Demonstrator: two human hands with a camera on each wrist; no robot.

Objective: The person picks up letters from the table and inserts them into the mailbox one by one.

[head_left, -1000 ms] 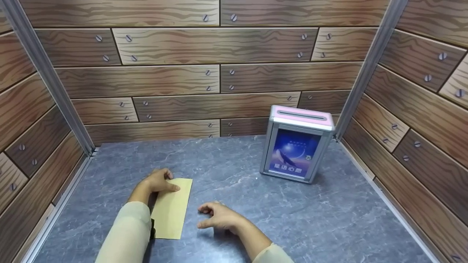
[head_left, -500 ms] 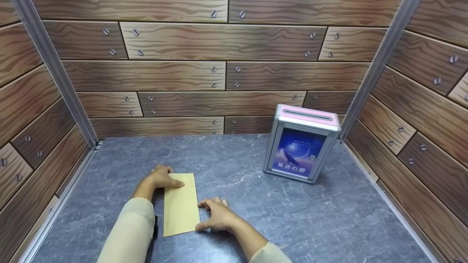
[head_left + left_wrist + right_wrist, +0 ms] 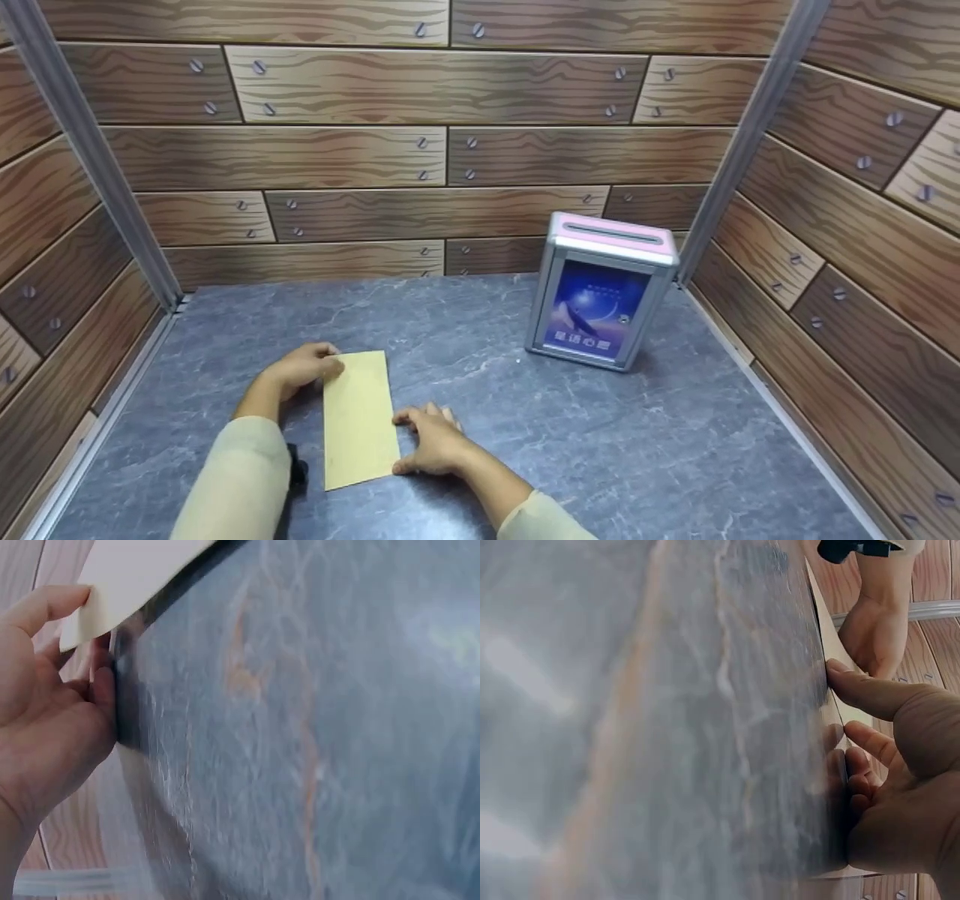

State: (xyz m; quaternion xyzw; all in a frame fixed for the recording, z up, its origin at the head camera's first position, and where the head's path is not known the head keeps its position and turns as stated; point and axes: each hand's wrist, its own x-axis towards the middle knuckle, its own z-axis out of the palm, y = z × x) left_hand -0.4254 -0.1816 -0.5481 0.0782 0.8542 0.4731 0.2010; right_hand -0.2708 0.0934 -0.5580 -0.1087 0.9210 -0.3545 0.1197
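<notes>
A flat yellow envelope-shaped piece of paper [image 3: 360, 424] lies lengthwise on the table, left of the middle. My left hand [image 3: 300, 367] pinches its far left corner. In the left wrist view, the left thumb is on top of the lifted corner of the yellow paper [image 3: 127, 577], with the other fingers of the left hand [image 3: 52, 697] beneath. At the paper's right edge rests my right hand [image 3: 435, 442]; its thumb and index fingertip touch that edge, spread apart. In the right wrist view, the right hand's [image 3: 907, 757] remaining fingers are loosely bent on the table.
A silver-framed box [image 3: 600, 296] with a pink slotted top, a blue picture front and a small lock stands upright at the back right. The grey marbled table [image 3: 450, 330] is bounded by wood-patterned walls [image 3: 337, 157] and metal corner posts.
The yellow paper has turned from a slant to nearly straight. My right hand has come to its right edge. The left thumb has drawn back toward the paper's left corner.
</notes>
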